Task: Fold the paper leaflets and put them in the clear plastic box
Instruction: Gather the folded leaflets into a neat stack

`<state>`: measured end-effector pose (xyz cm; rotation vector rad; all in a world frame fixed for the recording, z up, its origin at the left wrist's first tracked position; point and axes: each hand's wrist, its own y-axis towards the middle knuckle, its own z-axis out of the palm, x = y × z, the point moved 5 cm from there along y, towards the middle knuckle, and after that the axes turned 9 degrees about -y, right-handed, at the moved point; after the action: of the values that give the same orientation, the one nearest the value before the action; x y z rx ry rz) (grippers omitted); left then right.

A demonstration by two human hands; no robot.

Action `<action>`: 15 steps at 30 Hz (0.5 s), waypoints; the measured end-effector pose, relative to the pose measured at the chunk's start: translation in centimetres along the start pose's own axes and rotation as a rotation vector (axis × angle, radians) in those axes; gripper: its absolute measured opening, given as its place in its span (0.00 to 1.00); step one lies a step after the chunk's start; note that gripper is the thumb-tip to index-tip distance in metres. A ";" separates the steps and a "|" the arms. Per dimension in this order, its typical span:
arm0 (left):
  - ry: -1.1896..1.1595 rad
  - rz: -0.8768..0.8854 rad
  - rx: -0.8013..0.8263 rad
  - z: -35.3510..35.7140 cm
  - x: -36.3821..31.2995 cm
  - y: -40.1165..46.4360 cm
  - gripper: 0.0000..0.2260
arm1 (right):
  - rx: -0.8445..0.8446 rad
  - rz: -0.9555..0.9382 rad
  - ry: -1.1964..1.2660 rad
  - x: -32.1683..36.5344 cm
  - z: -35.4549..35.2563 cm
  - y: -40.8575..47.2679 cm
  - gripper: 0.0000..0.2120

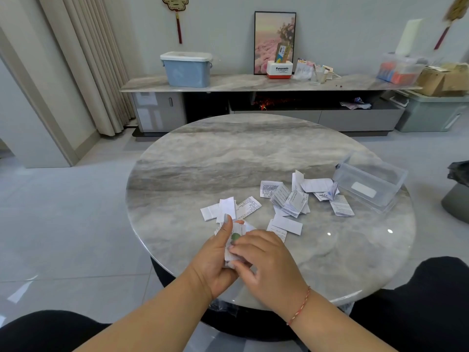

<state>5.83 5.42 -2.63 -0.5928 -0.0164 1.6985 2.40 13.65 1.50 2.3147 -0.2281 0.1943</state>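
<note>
Together, left hand [215,255], right hand [264,260], gripping folded leaflet [235,237]

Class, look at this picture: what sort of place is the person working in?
Probably a home living room: a low media console with a framed picture leaning on it, long curtains, and a round marble table.

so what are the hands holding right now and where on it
Both hands hold one folded paper leaflet above the table's near edge: the left hand grips its left side, thumb along the top, and the right hand pinches its right edge.
</note>
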 end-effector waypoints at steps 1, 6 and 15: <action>0.009 0.004 -0.019 -0.1 -0.1 0.0 0.18 | 0.015 -0.012 0.029 0.0 0.2 0.1 0.06; -0.115 0.098 -0.225 -2.2 -1.7 0.4 0.04 | 0.017 0.420 0.063 -6.1 -0.6 1.5 0.08; -0.134 0.151 -0.286 -3.8 -3.1 0.4 0.07 | 0.712 0.699 -0.303 -9.0 5.9 2.6 0.13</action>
<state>7.20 1.31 -4.92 -0.7046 -0.3224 1.8964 -6.53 8.54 -2.59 2.8598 -1.3052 0.3030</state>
